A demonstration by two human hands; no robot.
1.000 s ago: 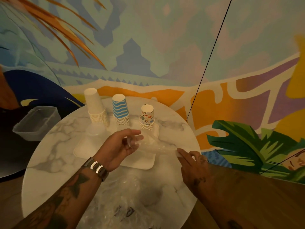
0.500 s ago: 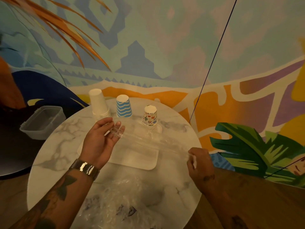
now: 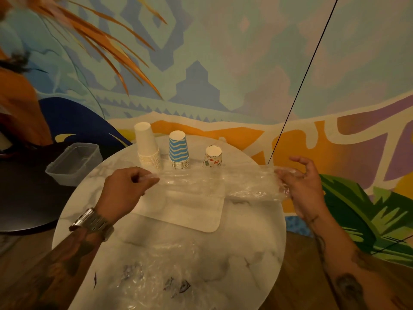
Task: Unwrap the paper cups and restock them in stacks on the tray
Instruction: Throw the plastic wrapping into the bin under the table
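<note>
Head view: empty plastic sleeve held taut.
Grip: fingers of left hand and right hand pinch its ends.
Advice: bunch it aside, clear of cup stacks.

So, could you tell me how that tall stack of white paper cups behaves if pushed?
The tall stack of plain white paper cups is probably light, being paper. Tallest of the three, it would likely tip if pushed near its top. Its wider rims face down, so a low push may slide it.
</note>
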